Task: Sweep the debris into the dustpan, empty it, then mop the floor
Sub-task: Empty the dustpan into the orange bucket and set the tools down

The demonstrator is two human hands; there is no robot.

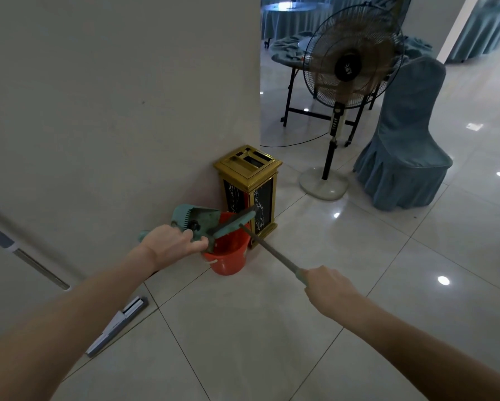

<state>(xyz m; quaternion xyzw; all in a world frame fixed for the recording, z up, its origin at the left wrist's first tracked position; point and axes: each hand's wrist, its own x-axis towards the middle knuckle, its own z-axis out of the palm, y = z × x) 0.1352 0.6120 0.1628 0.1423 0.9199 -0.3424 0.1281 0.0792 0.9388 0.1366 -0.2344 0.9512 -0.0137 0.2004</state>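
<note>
Teal plastic dustpan (198, 218) held over a round orange bucket (228, 257).
Fingers of the left hand (167, 244) gripped it; those of the right hand (329, 287) clasped a slim grey pole (272, 250), which ran far-left toward the bucket.

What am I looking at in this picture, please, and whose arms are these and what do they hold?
There is no machine: one camera worn on a person's head looks down at their two bare arms. The left hand grips a teal plastic dustpan over a round orange plastic bucket on the pale tiled floor. The right hand holds a long thin broom stick, its teal head over the bucket. Behind stands a gold-and-black bin.
</note>
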